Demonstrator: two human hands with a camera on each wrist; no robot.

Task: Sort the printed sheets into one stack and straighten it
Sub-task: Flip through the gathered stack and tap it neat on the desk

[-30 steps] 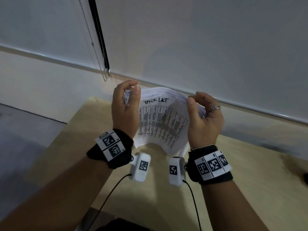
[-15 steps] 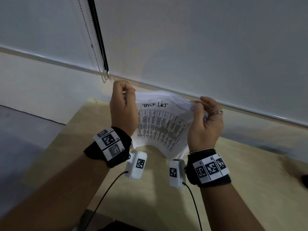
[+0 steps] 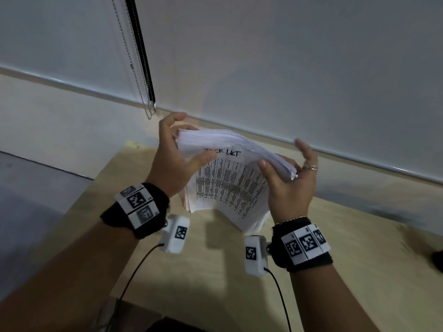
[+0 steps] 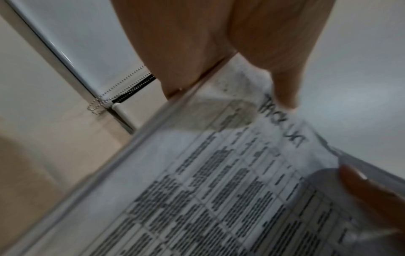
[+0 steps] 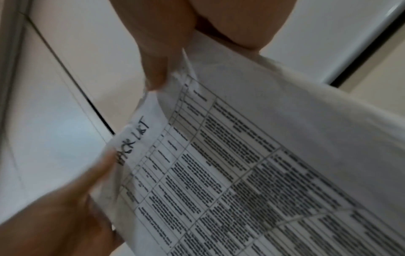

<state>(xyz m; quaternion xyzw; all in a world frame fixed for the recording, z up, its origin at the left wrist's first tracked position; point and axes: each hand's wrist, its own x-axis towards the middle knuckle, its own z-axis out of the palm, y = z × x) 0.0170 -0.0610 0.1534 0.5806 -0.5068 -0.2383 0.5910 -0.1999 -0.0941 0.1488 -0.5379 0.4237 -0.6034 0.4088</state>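
White paper, a stack of sheets (image 3: pixel 230 178), is held above the wooden table (image 3: pixel 335 271); left hand (image 3: pixel 175 164) and right hand (image 3: pixel 287 188) each pinch a side, thumbs on top; handwriting ends "LIST"; a blind chain (image 3: pixel 141 92) hangs beyond.

A light wooden table (image 3: pixel 211 283) stands against a white wall (image 3: pixel 60 130), with a grey roller blind (image 3: pixel 287 56) and its metal bead chain (image 3: pixel 134 68) above.

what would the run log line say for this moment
phase: straightening | stack of printed sheets upright above table | left hand grips left edge | right hand grips right edge | top edges uneven
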